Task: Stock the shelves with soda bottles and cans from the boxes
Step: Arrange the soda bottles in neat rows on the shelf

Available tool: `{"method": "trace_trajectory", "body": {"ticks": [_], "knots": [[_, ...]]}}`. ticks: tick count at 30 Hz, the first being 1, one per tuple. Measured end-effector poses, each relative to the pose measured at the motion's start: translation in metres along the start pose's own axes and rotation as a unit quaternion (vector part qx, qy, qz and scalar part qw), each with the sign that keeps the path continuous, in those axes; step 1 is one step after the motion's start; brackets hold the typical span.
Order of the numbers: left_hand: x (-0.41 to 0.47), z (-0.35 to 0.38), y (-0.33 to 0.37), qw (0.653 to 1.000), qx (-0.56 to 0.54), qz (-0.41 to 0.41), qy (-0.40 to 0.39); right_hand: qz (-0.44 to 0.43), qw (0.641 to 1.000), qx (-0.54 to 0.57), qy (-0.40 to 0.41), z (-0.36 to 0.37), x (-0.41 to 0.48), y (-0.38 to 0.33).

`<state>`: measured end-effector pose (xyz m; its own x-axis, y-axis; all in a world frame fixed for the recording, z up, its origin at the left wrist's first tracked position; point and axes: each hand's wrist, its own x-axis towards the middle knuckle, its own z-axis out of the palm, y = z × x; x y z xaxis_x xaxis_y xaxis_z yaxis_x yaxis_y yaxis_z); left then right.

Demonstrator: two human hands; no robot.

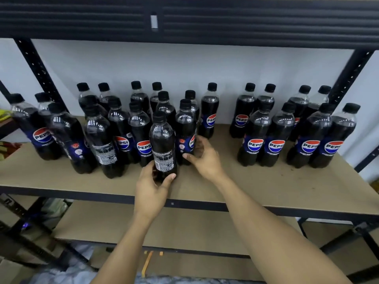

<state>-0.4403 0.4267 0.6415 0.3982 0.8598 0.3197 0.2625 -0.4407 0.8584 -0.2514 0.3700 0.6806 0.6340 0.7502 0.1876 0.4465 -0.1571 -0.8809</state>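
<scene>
Slide upright dark plastic black-capped Pepsi bottle [163, 144], clamped at base by fingers of left hand [151, 187] at front of brown board shelf [266, 181], into row, label outward, steadying neighbouring matching bottle [185, 130] with curled fingers of right hand [205, 158].

Rear bottles [157, 87] mostly hidden behind front bottles [140, 130]; label print [164, 160] unreadable.

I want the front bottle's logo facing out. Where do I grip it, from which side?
Grip its lower body from the front. The front bottle stands upright with bottles crowding behind and beside it; only the side toward the shelf edge is free. The left hand grips it there; the right hand holds a neighbour.
</scene>
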Motion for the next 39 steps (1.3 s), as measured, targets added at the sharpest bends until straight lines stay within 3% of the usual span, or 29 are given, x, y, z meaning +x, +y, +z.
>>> {"method": "trace_trajectory", "body": {"ticks": [10, 26, 29, 33, 36, 39], "knots": [[0.003, -0.042, -0.021, 0.999, 0.042, 0.003, 0.029, -0.005, 0.998, 0.034, 0.049, 0.028, -0.016, 0.003], [0.004, -0.045, -0.025, 0.998, 0.042, 0.002, 0.053, -0.056, 0.998, 0.020, -0.010, 0.058, -0.030, -0.013], [0.005, -0.045, -0.029, 0.998, 0.047, -0.007, 0.045, -0.054, 0.996, -0.043, -0.055, 0.045, -0.030, -0.002], [-0.005, -0.042, -0.021, 0.997, 0.077, -0.015, 0.026, -0.073, 0.962, -0.249, -0.081, 0.008, -0.025, 0.024], [-0.021, -0.033, -0.002, 0.988, 0.119, -0.063, 0.079, -0.063, 0.920, -0.375, -0.098, -0.031, -0.021, 0.040], [-0.037, -0.017, 0.020, 0.979, 0.130, -0.071, 0.143, -0.035, 0.909, -0.400, -0.115, -0.059, -0.024, 0.057]]}}
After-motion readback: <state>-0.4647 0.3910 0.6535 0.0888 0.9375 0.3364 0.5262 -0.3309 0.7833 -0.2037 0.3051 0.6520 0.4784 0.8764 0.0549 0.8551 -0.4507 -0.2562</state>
